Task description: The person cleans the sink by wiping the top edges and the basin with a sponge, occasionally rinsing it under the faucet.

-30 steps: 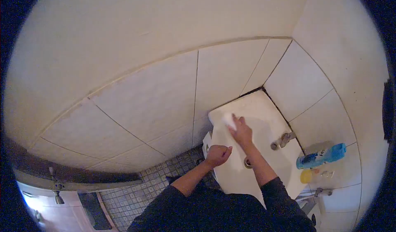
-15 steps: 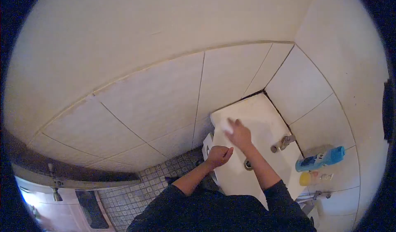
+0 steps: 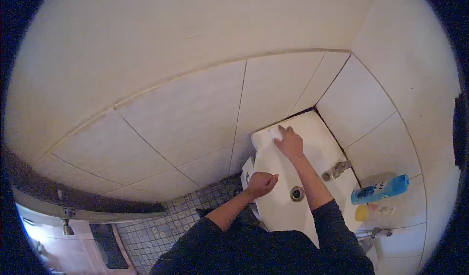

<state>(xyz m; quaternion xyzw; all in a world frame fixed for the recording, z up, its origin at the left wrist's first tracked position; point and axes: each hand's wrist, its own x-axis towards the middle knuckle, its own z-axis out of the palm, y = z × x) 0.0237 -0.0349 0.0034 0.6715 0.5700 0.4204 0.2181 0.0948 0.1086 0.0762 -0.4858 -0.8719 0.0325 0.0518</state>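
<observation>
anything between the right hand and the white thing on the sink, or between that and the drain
Nothing visible: the right hand already has its fingers on the white thing. Toward the drain, the sink looks bare between the left hand and the right forearm.

You're standing in a bathroom — a white washbasin [image 3: 281, 209] with a drain [image 3: 297, 194] and metal tap [image 3: 338, 169] sits before you, pale tiles [image 3: 195, 114] line the walls [image 3: 205, 26], and small patterned tiles [image 3: 183, 211] cover the floor [image 3: 146, 238].
</observation>
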